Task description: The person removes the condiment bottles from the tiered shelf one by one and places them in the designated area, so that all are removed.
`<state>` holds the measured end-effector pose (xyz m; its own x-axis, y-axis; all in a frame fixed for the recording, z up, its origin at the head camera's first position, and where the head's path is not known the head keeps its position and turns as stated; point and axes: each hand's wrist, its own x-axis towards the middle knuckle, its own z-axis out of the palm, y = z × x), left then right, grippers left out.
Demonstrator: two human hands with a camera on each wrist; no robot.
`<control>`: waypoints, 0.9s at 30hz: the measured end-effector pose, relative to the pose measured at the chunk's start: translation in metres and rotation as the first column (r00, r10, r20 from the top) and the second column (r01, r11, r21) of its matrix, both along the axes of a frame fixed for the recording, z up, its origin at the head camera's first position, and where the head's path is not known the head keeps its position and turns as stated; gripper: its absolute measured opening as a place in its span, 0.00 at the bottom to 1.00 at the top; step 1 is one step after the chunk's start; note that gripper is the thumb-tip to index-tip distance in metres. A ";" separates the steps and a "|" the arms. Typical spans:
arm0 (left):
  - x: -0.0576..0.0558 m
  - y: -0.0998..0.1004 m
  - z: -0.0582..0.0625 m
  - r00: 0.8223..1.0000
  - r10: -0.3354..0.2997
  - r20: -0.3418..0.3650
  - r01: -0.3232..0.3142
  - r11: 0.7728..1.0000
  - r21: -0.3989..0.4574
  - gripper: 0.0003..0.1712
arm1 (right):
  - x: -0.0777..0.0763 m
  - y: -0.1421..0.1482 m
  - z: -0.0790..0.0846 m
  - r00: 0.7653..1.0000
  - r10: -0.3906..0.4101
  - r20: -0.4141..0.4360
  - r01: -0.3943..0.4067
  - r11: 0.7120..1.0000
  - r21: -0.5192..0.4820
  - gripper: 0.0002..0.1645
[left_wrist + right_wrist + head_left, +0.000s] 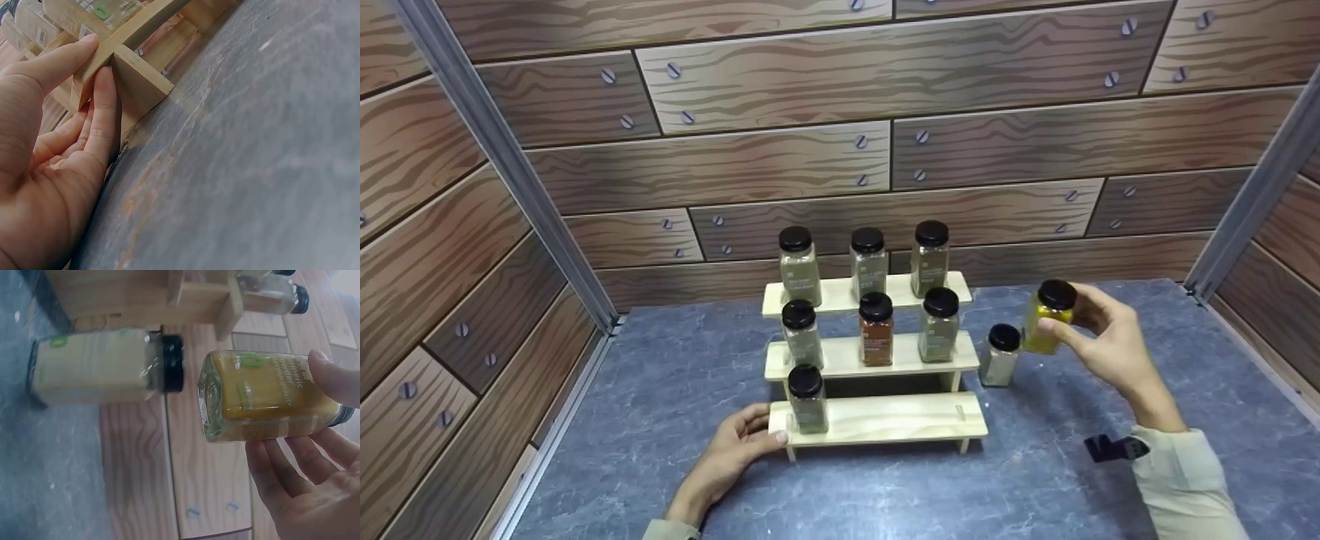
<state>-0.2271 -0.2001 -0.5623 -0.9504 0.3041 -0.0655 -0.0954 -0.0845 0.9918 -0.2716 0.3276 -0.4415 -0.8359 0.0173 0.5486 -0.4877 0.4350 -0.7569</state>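
Note:
My right hand (1114, 349) holds a turmeric powder jar (1042, 326), yellow with a black lid, between thumb and fingers. In the right wrist view the turmeric jar's glass base faces a pale spice jar (93, 368) standing on the table right of the rack. With the thumb on top and fingers beneath, my left hand (733, 448) grips the left end of the lowest step of a three-step wooden spice rack (892, 420). One jar (808, 409) of greyish spice stands at that step's left end, close to the left thumb.
Three black-lidded jars stand on the top step, and three on the middle one, including a red-brown jar (877, 334). Wood-patterned walls (780, 172) enclose the blue-grey table (660, 375). A black strap (1114, 448) sticks out at the right cuff.

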 end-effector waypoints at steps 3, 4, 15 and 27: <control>0.000 0.000 0.000 1.000 0.003 -0.001 -0.003 1.000 -0.006 0.41 | -0.004 0.005 -0.006 1.000 0.017 0.018 -0.016 1.000 -0.009 0.30; 0.001 0.000 0.000 1.000 0.004 -0.001 -0.004 1.000 -0.009 0.41 | -0.005 0.007 -0.008 0.999 0.022 0.024 -0.022 1.000 -0.008 0.30; 0.000 0.000 0.001 1.000 0.012 0.002 -0.012 1.000 -0.013 0.41 | -0.017 0.019 -0.034 0.995 0.071 0.067 -0.070 0.997 -0.024 0.29; 0.000 0.000 0.000 1.000 -0.001 0.004 0.001 1.000 0.003 0.42 | -0.027 0.031 -0.062 0.967 0.141 0.210 -0.137 0.990 -0.030 0.30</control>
